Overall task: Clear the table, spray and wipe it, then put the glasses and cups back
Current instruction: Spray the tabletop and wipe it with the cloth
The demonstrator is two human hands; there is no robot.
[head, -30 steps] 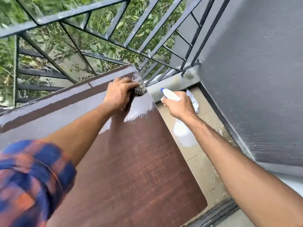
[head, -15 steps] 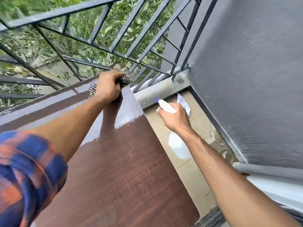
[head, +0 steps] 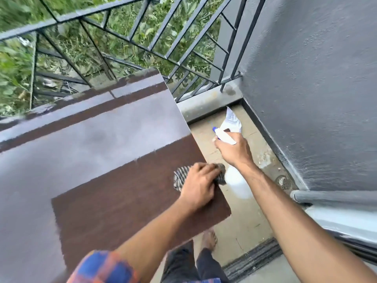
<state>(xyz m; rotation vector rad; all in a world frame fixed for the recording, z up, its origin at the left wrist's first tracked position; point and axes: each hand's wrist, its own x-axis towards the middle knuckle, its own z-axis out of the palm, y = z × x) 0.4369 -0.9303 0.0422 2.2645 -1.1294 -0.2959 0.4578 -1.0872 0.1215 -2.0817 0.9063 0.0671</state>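
1. We look down from head height at a dark brown wooden desk [head: 122, 201] on a small balcony, its top bare and partly glossy with pale reflected light.
2. Our left hand [head: 199, 185] lies palm down near the right edge of the desk, fingers curled over a striped cloth [head: 179, 177] and pressing it flat against the wood.
3. The cloth shows at both sides of that hand, with its darker end touching the desk's right edge.
4. Our right hand [head: 233, 151] is off the desk, just beyond its right edge and above the floor, closed around the neck of a white spray bottle [head: 236, 180].
5. The bottle's body hangs below that hand, and its white head with a blue nozzle tip [head: 214, 129] points away from us.
6. A crumpled white plastic bag [head: 232, 119] lies on the tiled floor [head: 244, 217] near the far corner.
7. A dark metal railing [head: 142, 33] runs behind the desk, with green foliage beyond it.
8. A grey wall [head: 316, 78] stands on the right.
9. A checked blue and orange sleeve [head: 102, 266] covers the left upper arm.
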